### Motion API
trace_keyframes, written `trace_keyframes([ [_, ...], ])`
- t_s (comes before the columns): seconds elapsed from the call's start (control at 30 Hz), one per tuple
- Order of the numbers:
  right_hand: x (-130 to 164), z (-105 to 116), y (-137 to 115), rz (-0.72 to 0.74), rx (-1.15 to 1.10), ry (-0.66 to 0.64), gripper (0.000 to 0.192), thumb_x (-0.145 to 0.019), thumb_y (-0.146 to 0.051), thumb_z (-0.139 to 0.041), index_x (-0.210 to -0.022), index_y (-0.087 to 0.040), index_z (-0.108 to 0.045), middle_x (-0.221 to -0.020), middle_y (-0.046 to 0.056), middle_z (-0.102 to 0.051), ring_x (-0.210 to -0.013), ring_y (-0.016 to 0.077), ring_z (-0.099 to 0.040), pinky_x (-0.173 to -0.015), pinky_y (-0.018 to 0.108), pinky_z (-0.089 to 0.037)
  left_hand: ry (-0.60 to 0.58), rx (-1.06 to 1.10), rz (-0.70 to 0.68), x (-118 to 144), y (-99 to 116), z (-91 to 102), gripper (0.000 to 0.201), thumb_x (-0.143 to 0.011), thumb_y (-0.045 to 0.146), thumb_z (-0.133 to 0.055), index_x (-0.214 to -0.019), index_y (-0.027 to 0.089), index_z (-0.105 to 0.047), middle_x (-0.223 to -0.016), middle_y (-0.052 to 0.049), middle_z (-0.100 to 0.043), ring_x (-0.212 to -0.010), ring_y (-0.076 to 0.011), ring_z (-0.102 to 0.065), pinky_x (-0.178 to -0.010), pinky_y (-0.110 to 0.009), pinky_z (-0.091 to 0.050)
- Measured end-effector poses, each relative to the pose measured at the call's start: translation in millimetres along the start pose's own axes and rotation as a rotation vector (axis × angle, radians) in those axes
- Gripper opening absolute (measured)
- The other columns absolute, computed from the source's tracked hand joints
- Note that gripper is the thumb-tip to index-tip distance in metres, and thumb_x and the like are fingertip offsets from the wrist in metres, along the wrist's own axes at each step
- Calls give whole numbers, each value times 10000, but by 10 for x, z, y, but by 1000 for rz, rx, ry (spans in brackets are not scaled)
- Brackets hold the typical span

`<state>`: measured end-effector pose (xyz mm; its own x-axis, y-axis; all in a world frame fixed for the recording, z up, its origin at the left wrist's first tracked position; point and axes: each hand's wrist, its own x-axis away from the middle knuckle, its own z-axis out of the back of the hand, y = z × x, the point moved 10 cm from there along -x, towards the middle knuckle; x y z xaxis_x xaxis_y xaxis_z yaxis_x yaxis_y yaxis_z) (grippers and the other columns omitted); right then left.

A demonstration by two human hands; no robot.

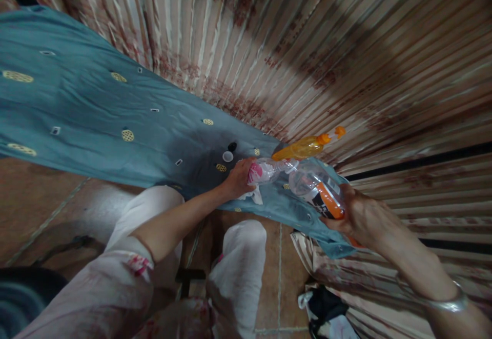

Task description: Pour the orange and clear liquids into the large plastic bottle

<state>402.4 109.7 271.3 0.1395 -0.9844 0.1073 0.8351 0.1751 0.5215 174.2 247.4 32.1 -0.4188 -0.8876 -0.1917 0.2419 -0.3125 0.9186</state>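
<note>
A spray bottle [307, 146] lies just beyond the right grip [359, 216]; two caps [228, 156] sit behind the left grip [240, 177], on the cloth [96, 108].

Pale, seemingly floral sleeve [115, 277]; silver bangle [449, 304].

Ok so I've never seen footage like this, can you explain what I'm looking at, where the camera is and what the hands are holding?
The camera sits on a person's head, looking down at their own bare hands and knees. The left hand grips a crumpled clear plastic bottle with a pink label. The right hand, a bangle on its wrist, holds a clear bottle with an orange label. An orange spray bottle lies behind them. Underneath is a teal cloth spread over a striped sheet.
</note>
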Motion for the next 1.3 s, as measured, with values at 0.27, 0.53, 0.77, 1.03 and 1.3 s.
trace_keyframes([
  [0.27,-58,-32,15,-10,8,-16,314,-1054,-506,-773,-1161,-220,-698,-704,118,-777,-660,404,-835,-589,375,-447,-2,-5,16,3,12,4,1039,-780,134,-974,-1771,198,-666,-1863,-226,-731,-1762,-545,-655,-1537,-729,-520],
  [0.53,-61,-15,1,12,-1,-37,311,-1104,-535,-717,-1152,-231,-677,-719,116,-776,-678,397,-846,-597,372,-415,-14,-16,26,6,42,16,1036,-767,93,-946,-1762,175,-668,-1861,-247,-725,-1758,-527,-664,-1549,-711,-509],
  [0.77,-72,-27,-18,-27,52,-122,322,-1044,-458,-827,-1179,-194,-703,-750,133,-804,-742,434,-892,-620,379,-462,28,9,6,9,16,33,949,-772,123,-1001,-1678,172,-721,-1793,-241,-773,-1707,-535,-692,-1489,-705,-574],
  [1.03,-79,-33,-1,-40,54,-103,339,-1019,-449,-887,-1176,-210,-703,-792,145,-846,-759,420,-901,-643,374,-524,31,18,-8,-21,-52,-14,1009,-736,136,-985,-1697,251,-700,-1796,-190,-782,-1719,-504,-698,-1502,-756,-560],
  [1.3,-37,-45,27,-4,41,-20,344,-1068,-503,-822,-1199,-213,-692,-751,115,-808,-706,407,-868,-615,375,-471,16,8,13,-15,-43,-10,1041,-738,162,-1013,-1730,242,-707,-1827,-197,-766,-1745,-518,-678,-1520,-691,-558],
])
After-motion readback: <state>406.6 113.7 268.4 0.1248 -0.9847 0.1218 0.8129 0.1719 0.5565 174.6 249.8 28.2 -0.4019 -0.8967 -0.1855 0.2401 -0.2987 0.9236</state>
